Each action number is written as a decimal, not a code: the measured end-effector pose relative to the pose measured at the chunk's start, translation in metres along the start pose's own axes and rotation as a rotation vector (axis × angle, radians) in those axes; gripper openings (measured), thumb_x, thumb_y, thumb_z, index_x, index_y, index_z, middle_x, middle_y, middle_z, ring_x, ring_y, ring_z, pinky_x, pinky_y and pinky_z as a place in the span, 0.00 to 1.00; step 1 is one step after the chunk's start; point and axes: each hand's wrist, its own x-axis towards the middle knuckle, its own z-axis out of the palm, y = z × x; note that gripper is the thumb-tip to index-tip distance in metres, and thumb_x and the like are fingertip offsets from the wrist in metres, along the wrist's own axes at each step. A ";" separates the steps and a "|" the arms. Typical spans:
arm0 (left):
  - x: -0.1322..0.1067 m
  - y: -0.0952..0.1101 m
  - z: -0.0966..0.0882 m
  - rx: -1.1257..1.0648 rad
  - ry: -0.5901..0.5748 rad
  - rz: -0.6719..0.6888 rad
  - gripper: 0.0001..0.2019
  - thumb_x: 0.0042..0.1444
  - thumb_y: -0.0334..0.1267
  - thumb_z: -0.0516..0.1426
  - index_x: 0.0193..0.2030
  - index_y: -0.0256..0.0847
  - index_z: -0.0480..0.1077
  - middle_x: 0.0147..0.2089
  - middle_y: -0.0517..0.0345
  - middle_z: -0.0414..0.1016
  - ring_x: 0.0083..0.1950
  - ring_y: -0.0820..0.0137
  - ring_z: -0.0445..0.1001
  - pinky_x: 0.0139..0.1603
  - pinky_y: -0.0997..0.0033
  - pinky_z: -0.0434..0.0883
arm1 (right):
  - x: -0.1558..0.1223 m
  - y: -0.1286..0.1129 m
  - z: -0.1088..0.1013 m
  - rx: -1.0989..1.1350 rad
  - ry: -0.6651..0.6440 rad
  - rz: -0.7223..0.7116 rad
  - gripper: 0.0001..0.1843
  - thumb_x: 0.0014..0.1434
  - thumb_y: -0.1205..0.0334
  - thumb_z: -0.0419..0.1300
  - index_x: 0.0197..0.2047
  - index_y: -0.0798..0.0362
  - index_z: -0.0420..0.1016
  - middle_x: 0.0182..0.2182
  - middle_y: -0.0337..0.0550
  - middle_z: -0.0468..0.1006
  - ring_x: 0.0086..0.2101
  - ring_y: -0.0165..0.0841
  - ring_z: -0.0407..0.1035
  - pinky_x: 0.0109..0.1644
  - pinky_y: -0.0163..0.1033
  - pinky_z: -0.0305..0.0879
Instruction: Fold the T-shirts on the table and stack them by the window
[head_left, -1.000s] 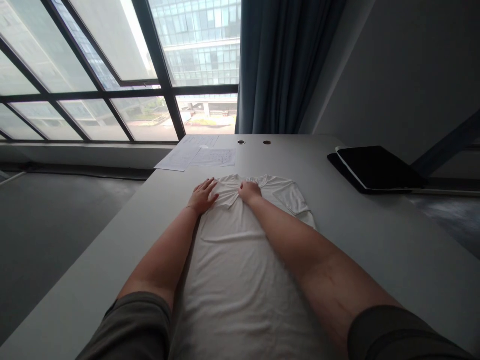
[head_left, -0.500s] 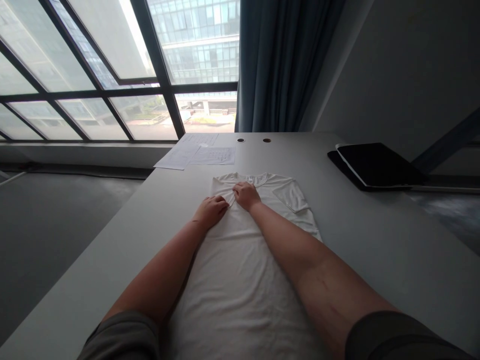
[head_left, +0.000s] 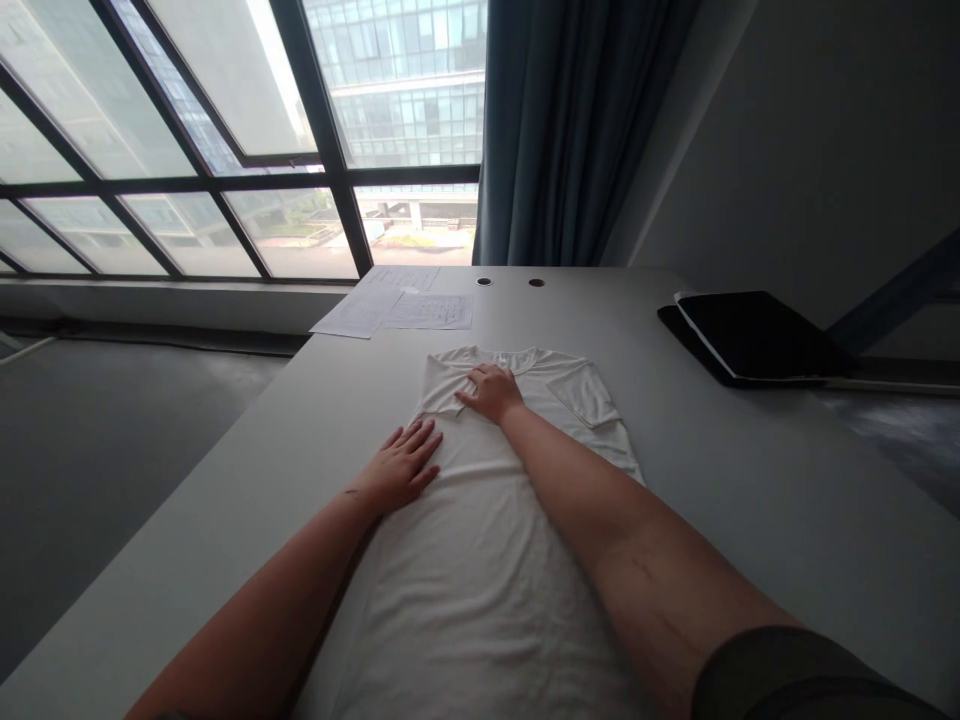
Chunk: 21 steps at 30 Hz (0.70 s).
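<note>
A white T-shirt (head_left: 480,560) lies flat on the grey table (head_left: 750,480), collar at the far end and both sleeves folded inward. My left hand (head_left: 401,466) rests flat on the shirt's left edge with its fingers spread. My right hand (head_left: 491,390) lies palm down near the collar, fingers stretched over the folded left sleeve. Neither hand holds anything.
Sheets of paper (head_left: 397,308) lie at the table's far left corner. A dark tablet on a black case (head_left: 750,335) sits at the right. Two cable holes (head_left: 510,282) are at the far edge. A window and a blue curtain (head_left: 570,130) stand behind.
My left hand slid back toward me along the shirt's left edge and flattened out. My right hand opened from a pinch at the sleeve fold to lie flat.
</note>
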 end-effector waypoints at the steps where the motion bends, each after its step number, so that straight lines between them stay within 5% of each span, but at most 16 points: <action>1: -0.010 0.002 -0.002 -0.001 -0.004 -0.003 0.31 0.73 0.56 0.45 0.79 0.50 0.52 0.81 0.53 0.47 0.81 0.58 0.45 0.79 0.48 0.48 | 0.000 0.001 0.000 0.002 0.000 -0.007 0.29 0.67 0.38 0.57 0.58 0.53 0.77 0.59 0.54 0.75 0.59 0.46 0.64 0.64 0.51 0.53; 8: -0.104 0.034 -0.018 -0.043 -0.018 -0.008 0.34 0.68 0.54 0.54 0.78 0.59 0.51 0.81 0.58 0.48 0.80 0.55 0.51 0.78 0.44 0.51 | 0.002 0.000 -0.004 -0.002 -0.044 -0.003 0.33 0.66 0.36 0.58 0.62 0.53 0.75 0.63 0.54 0.72 0.61 0.47 0.63 0.66 0.52 0.53; 13: -0.165 0.062 -0.025 -0.054 -0.004 -0.035 0.35 0.66 0.52 0.57 0.78 0.64 0.51 0.80 0.60 0.51 0.78 0.54 0.56 0.77 0.43 0.56 | -0.017 -0.014 -0.016 -0.032 0.013 -0.006 0.28 0.71 0.49 0.55 0.69 0.53 0.69 0.70 0.55 0.64 0.68 0.46 0.55 0.72 0.56 0.44; 17: -0.192 0.073 -0.029 -0.038 0.031 -0.019 0.34 0.65 0.51 0.57 0.77 0.64 0.54 0.79 0.60 0.52 0.78 0.53 0.57 0.76 0.43 0.60 | -0.086 -0.017 -0.037 -0.055 0.013 -0.076 0.28 0.71 0.51 0.54 0.69 0.52 0.69 0.71 0.54 0.63 0.72 0.48 0.49 0.74 0.61 0.39; 21: -0.197 0.094 -0.023 -0.018 0.070 0.036 0.30 0.68 0.51 0.53 0.76 0.61 0.58 0.78 0.60 0.55 0.78 0.54 0.57 0.76 0.44 0.61 | -0.206 -0.003 -0.057 -0.117 0.015 0.003 0.29 0.69 0.50 0.54 0.70 0.47 0.70 0.73 0.52 0.60 0.74 0.52 0.44 0.74 0.67 0.40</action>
